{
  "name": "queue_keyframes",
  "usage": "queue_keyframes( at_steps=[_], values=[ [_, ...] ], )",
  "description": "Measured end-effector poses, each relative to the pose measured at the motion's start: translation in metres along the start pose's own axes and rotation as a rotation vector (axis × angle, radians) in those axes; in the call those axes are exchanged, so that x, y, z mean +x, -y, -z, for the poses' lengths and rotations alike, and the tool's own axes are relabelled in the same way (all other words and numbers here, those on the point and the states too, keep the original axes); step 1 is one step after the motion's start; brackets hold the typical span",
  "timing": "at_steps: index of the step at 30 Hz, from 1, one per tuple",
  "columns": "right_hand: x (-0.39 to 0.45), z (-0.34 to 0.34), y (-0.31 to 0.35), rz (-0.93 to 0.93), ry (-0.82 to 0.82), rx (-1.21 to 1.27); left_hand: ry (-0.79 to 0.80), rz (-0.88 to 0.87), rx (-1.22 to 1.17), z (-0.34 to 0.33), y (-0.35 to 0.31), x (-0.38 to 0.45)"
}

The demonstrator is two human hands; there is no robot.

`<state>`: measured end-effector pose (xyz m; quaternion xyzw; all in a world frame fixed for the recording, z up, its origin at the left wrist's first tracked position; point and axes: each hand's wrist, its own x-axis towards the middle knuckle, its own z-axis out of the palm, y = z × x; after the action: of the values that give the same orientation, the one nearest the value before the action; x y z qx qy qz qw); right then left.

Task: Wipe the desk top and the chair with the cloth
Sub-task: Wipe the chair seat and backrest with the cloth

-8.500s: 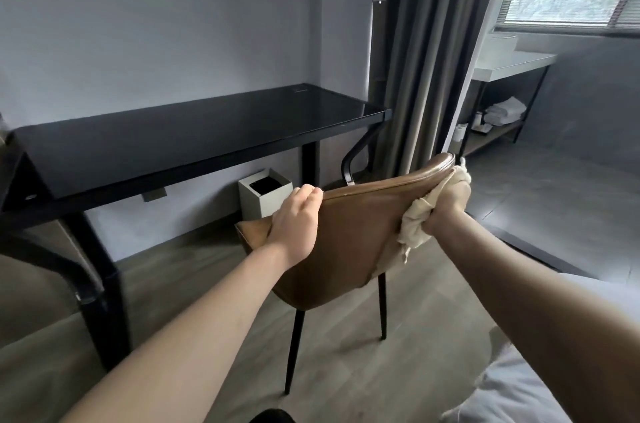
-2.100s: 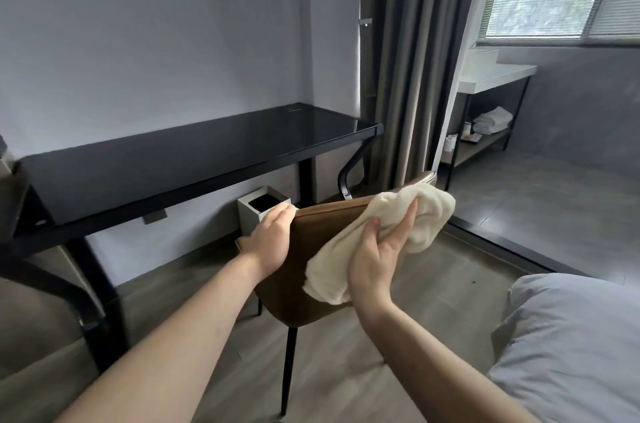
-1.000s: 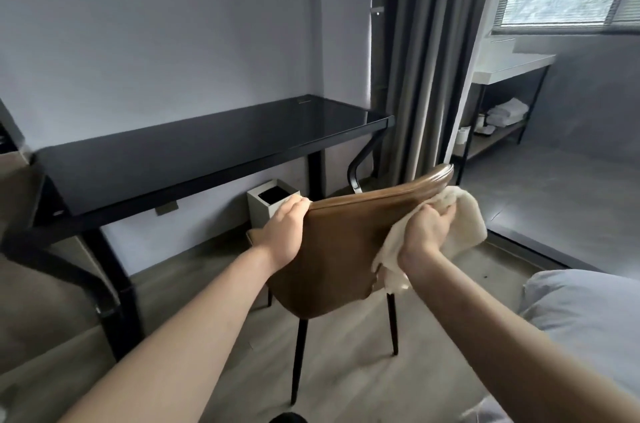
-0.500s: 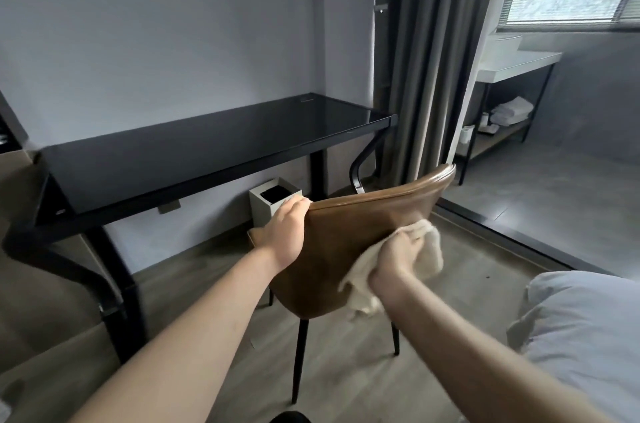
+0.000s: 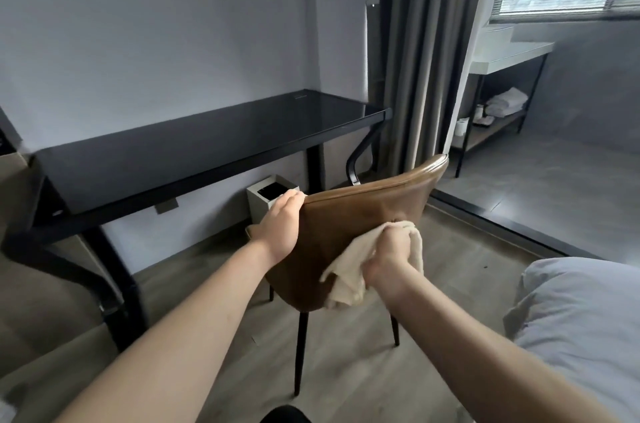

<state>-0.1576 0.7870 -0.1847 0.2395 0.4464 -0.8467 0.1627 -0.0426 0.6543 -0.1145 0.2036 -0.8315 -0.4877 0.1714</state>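
A brown leather chair (image 5: 349, 214) on thin black legs stands with its back toward me, in front of the black glossy desk (image 5: 194, 142). My left hand (image 5: 282, 227) grips the left end of the backrest's top edge. My right hand (image 5: 388, 256) grips a bunched cream cloth (image 5: 346, 272) and holds it against the outer face of the backrest, low and right of centre. Part of the cloth hangs below my fist. The chair's seat is hidden behind the backrest.
A small white bin (image 5: 265, 195) stands under the desk by the wall. Grey curtains (image 5: 426, 52) hang to the right of the desk. A shelf unit with folded towels (image 5: 505, 102) stands beyond. Grey bedding (image 5: 581, 322) lies at the lower right.
My right hand has carried the cloth from the backrest's upper right corner down and left across its outer face. My left hand has kept its hold on the top edge.
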Motion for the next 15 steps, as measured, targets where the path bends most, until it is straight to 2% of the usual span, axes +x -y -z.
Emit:
queue_keyframes(
  at_steps=[4, 8, 11, 15],
  values=[
    [0.026, 0.023, 0.047, 0.077, -0.092, -0.091, -0.005, -0.031, 0.040, 0.000, 0.005, 0.000],
    [0.043, 0.029, 0.077, 0.115, -0.084, -0.154, 0.071, -0.002, 0.000, 0.002, 0.007, 0.003],
    [0.073, 0.033, 0.080, 0.235, -0.051, -0.209, 0.074, -0.020, -0.061, 0.002, 0.007, 0.003],
    [0.053, 0.029, 0.071, 0.217, -0.052, -0.216, 0.078, -0.016, -0.056, 0.002, 0.005, 0.002]
  ],
)
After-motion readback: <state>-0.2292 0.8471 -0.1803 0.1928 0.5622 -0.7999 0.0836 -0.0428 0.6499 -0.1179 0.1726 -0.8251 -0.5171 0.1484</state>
